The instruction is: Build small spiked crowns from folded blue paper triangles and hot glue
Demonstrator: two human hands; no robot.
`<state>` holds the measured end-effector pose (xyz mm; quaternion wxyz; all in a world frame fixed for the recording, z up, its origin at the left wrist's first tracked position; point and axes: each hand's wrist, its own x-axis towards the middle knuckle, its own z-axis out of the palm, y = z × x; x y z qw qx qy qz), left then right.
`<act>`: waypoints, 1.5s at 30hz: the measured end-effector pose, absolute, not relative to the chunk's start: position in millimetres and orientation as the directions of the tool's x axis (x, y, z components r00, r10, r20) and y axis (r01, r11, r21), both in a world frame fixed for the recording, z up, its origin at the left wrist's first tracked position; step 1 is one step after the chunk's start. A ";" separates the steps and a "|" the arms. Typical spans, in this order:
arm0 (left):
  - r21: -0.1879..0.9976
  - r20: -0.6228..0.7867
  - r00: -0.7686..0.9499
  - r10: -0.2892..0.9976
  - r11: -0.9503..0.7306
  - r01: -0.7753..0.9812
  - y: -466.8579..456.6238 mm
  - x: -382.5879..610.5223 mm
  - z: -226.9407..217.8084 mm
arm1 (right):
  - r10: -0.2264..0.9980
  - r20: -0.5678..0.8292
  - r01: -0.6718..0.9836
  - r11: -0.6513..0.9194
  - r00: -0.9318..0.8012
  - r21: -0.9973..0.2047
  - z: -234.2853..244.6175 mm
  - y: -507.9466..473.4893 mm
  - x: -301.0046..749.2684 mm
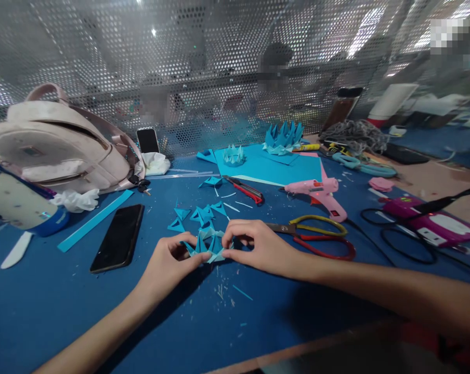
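Observation:
Both of my hands pinch a small blue folded-paper piece (210,247) made of pointed triangles, low over the blue table (204,322). My left hand (171,262) grips its left side with closed fingers. My right hand (254,246) closes on its right side. Several loose folded blue triangles (198,214) lie just behind the piece. Two finished blue paper crowns, a small one (234,155) and a larger one (283,137), stand on a light-blue sheet (266,167) farther back.
A black phone (118,237) and a blue paper strip (94,221) lie at left, near a pink backpack (59,143). Scissors (315,236), a pink glue gun (321,193) and a red cutter (246,189) lie at right. A perforated screen (204,67) closes the back.

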<state>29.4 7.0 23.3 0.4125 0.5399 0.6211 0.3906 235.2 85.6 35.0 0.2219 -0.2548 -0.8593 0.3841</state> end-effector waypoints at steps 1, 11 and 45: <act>0.929 -0.081 -0.078 0.994 0.104 0.355 6.8 30.0 23.0 | 0.608 0.192 0.267 0.582 -0.770 -0.768 34.8 85.1 235.1; 0.512 0.541 0.205 0.815 -0.513 0.689 -6.7 25.2 26.1 | 0.228 0.598 0.148 0.972 -0.769 -0.181 30.6 86.0 245.2; -0.179 0.620 0.543 0.566 -0.571 0.801 -27.4 44.9 13.4 | -0.023 0.601 0.118 0.974 -0.799 0.194 14.6 78.3 238.5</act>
